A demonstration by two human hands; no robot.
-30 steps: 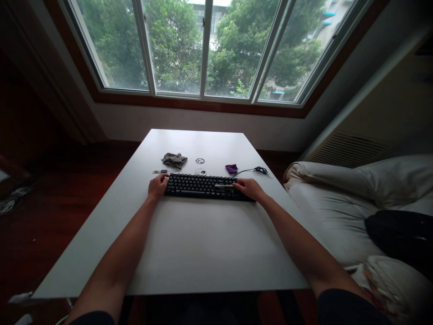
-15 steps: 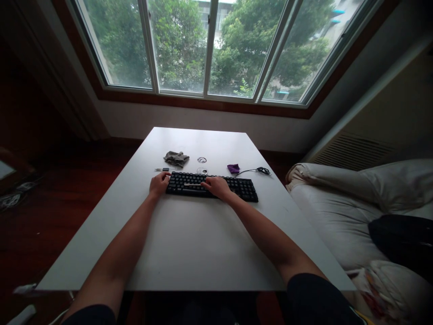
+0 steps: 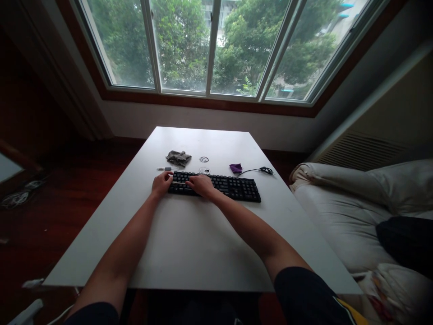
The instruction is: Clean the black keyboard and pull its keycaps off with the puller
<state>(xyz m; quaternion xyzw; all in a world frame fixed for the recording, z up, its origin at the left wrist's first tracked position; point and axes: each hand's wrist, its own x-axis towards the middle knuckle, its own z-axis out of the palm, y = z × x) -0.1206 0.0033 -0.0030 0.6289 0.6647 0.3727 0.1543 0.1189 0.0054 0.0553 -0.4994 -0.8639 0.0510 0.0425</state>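
Your R hand's (image 3: 200,184) grip is clenched on a thin stick (image 3: 179,183) over the kbd (image 3: 233,188), L hand's (image 3: 161,183) grasping kbd's L end.

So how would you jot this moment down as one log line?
left hand: at left end of keyboard | right hand: holding slim stick over keyboard | beyond keyboard: grey cloth, purple cloth
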